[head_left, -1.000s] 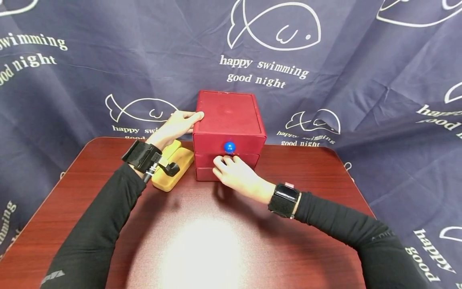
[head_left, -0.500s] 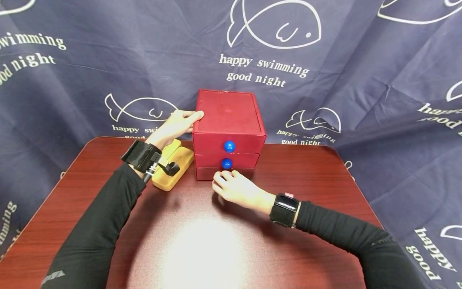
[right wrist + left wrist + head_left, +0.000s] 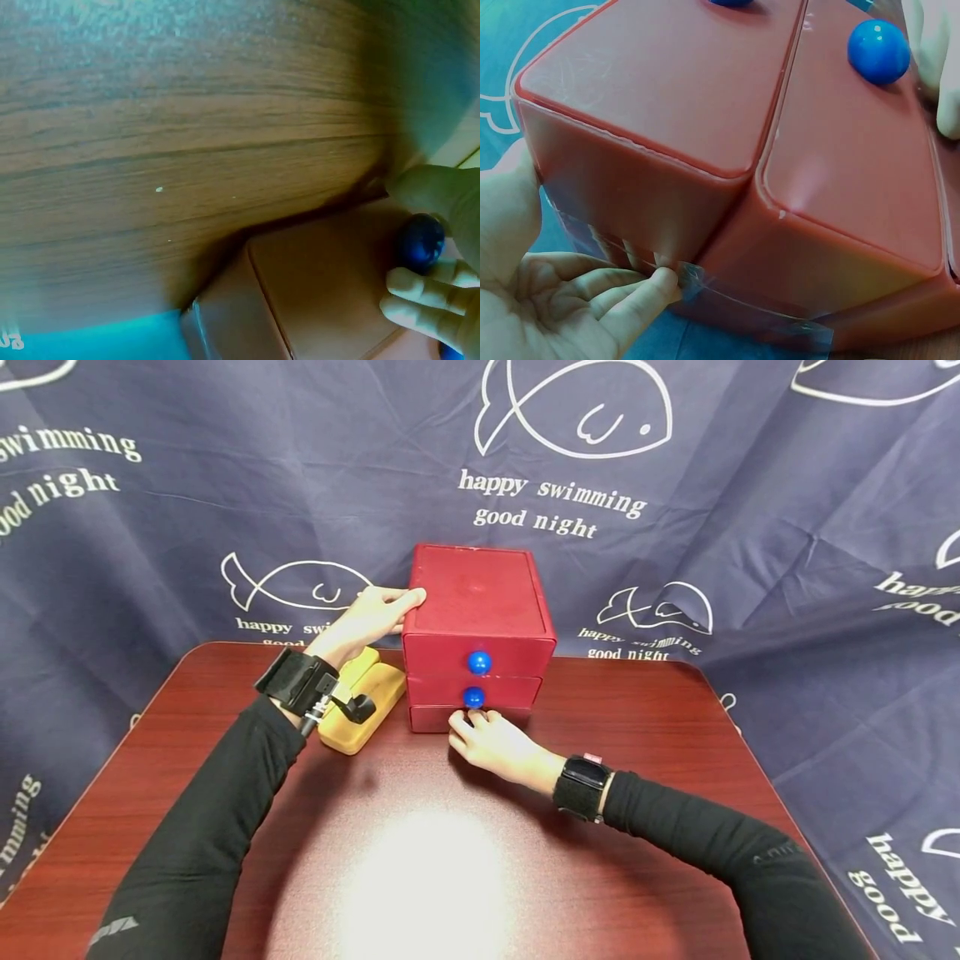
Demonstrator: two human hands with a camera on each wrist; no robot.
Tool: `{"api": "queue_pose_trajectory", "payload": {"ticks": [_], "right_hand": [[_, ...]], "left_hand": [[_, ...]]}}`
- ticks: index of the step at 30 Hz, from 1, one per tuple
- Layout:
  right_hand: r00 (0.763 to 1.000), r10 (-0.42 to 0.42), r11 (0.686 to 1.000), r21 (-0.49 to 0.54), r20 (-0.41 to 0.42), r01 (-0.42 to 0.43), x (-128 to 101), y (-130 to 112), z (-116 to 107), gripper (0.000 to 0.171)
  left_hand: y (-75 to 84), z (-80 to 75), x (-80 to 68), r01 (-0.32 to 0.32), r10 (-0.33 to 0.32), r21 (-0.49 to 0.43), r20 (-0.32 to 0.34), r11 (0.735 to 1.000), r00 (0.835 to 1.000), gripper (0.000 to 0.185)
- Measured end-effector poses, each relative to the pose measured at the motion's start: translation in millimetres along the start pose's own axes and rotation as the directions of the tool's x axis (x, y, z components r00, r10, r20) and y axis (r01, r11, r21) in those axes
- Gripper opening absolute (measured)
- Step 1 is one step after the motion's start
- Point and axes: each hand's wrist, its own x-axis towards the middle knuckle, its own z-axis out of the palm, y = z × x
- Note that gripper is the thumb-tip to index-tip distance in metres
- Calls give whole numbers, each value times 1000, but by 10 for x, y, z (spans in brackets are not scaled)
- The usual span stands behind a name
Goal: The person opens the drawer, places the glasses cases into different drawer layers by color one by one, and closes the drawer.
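Head view: a red three-drawer box (image 3: 480, 589) stands on a wood-grain table (image 3: 622, 735), with a dark blue cloth (image 3: 750, 510), printed with white fish and words, hanging behind it. A person's left hand (image 3: 367, 622) rests against the box's upper left edge, thumb at the top, fingers down its left side. The right hand (image 3: 495, 747) is at the front of the box's bottom drawer, fingers bent. Above it on the box's front show a blue upper knob (image 3: 479, 662) and middle knob (image 3: 474, 697). A yellow object (image 3: 367, 710) lies just left of the box.

Left wrist view: the left fingers are nearly straight and close together, touching the box's left side beside clear tape (image 3: 694, 283).

Right wrist view, dim: the bottom knob (image 3: 420, 241) on the box's front sits between the right thumb and fingers; whether they clamp it, I cannot tell.
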Motion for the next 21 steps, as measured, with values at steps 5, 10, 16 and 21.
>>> {"api": "queue_pose_trajectory", "payload": {"ticks": [5,10,16,21], "right_hand": [[1000,-16,1000,-2,-27,16,53,-17,80,8],[999,-23,1000,-8,-33,23,118,-29,143,32],[999,-29,999,23,-34,30,154,-35,173,21],[999,-35,999,29,-10,35,169,-43,153,15]], "left_hand": [[3,2,-1,-5,5,2,-3,1000,1000,64],[17,8,-1,-12,12,-1,5,1000,1000,64],[12,2,9,-3,4,-22,2,1000,1000,64],[5,1,-2,0,0,-14,5,1000,1000,65]]}}
